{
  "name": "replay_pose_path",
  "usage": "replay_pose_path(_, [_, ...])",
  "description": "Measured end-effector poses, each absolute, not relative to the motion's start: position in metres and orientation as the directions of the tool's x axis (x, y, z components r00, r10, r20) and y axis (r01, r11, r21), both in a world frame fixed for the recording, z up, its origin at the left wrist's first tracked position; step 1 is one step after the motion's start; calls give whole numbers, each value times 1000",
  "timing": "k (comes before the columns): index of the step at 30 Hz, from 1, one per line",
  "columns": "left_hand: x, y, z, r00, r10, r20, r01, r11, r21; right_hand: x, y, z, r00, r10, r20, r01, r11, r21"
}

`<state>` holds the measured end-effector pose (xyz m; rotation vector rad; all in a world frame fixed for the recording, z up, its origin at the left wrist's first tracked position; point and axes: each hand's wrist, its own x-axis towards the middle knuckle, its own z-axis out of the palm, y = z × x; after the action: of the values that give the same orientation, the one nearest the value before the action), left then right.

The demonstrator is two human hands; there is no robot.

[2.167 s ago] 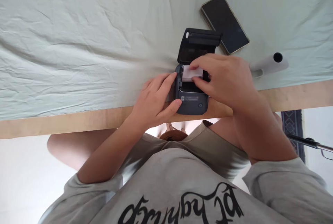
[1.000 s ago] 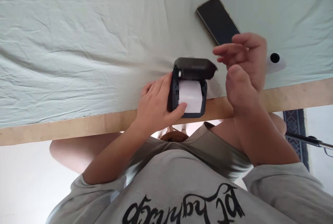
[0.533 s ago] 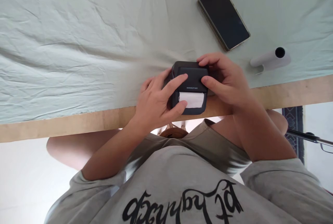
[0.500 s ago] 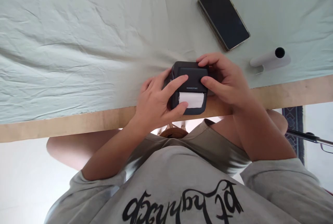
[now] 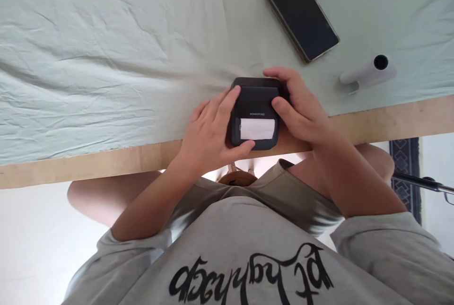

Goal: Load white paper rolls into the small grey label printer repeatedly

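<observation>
A small black label printer [image 5: 258,101] with pale lettering sits at the table's near edge between my two hands. A white label roll [image 5: 257,129] shows in the opening at its near end. My left hand [image 5: 209,135] grips the printer's left side, thumb on the near rim and index fingertip on the upper left edge. My right hand [image 5: 301,111] is closed round the right side, its thumb on the top face and its other fingers at the far right corner. The undersides of both hands are hidden.
A dark phone [image 5: 303,16] in a clear case lies beyond the printer to the right. A white roll of paper [image 5: 369,74] with a dark hollow core lies further right. Pale green cloth [image 5: 124,59] covers the table, whose wooden edge [image 5: 149,158] runs along my lap.
My left index finger has drawn back from the top face to the printer's left edge. The printer, phone and paper roll appear slightly higher in view.
</observation>
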<state>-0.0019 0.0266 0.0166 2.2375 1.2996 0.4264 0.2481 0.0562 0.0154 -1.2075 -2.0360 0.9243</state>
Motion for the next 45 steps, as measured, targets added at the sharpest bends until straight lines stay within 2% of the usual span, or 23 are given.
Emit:
replay_pose_path(4, [-7,21,14,515,857,0,727,-437,531,256,49,10,-308,939,154,510,300,-806])
replay_pose_path(10, [-8,12,5,507,860,62,752,-477,455,258,46,11,-357,921,157,625,360,-693])
replay_pose_path(18, [-7,13,0,511,846,150,772,-529,352,257,47,6,-375,907,189,612,396,-685])
replay_pose_path(25, [-8,15,0,503,836,218,743,-547,386,253,44,9,-339,928,154,660,351,-664])
replay_pose_path(31, [-9,13,-1,509,819,266,740,-574,351,252,43,4,-319,919,230,660,390,-642])
replay_pose_path(41, [-9,12,-3,494,818,296,724,-575,382,252,43,5,-325,914,243,694,405,-595])
replay_pose_path(45, [-11,15,-4,495,812,308,705,-583,404,250,42,8,-291,936,197,707,349,-615])
